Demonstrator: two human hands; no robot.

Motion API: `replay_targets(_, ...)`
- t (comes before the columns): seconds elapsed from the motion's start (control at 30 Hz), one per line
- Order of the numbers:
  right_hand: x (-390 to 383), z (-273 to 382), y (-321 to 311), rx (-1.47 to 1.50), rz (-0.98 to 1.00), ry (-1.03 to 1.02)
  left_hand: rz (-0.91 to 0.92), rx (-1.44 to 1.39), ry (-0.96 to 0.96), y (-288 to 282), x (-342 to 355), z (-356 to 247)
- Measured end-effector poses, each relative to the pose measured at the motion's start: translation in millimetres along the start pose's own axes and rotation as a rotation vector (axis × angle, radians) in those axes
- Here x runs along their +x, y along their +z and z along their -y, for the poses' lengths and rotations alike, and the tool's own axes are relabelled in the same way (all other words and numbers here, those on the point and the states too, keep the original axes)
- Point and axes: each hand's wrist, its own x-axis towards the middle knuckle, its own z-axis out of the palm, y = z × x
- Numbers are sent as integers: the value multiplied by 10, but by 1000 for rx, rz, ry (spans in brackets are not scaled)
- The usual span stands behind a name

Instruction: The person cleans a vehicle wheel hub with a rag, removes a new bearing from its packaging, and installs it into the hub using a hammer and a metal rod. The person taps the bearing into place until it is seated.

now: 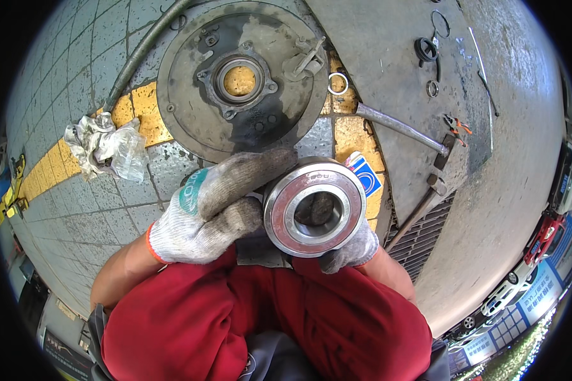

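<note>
A large steel bearing (283,219) with a reddish-brown seal ring is held above my lap, its round face turned up toward me. My left hand (203,209), in a white knit glove with dirty grey fingers, grips the bearing's left and upper-left rim; one finger stretches along the top edge. My right hand (357,249), gloved alike, supports it from behind and the lower right; most of its fingers are hidden. A dark gloved fingertip shows through the bearing's bore. Beyond my hands lies a big round metal plate (178,82) with a central hub opening.
A blue-and-white box (365,174) lies right of the bearing, a white ring (338,84) farther off. Hammers (403,127) (419,206), orange-handled pliers (454,129) and black rings (426,49) lie on the right. Crumpled plastic and rags (105,146) and a long bar (140,54) are left.
</note>
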Motion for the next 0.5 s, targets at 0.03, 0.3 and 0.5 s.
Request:
replay_targets(0.03, 9, 21, 17, -10, -8, 12, -4, 9, -1, 0, -5, -2)
replay_targets(0.3, 19, 97, 87, 34, -44, 9, -19, 5, -28, 12, -1, -18)
replay_targets(0.5, -3, 31, 87, 136, -71, 23, 48, -2, -130, -40, -6, -50)
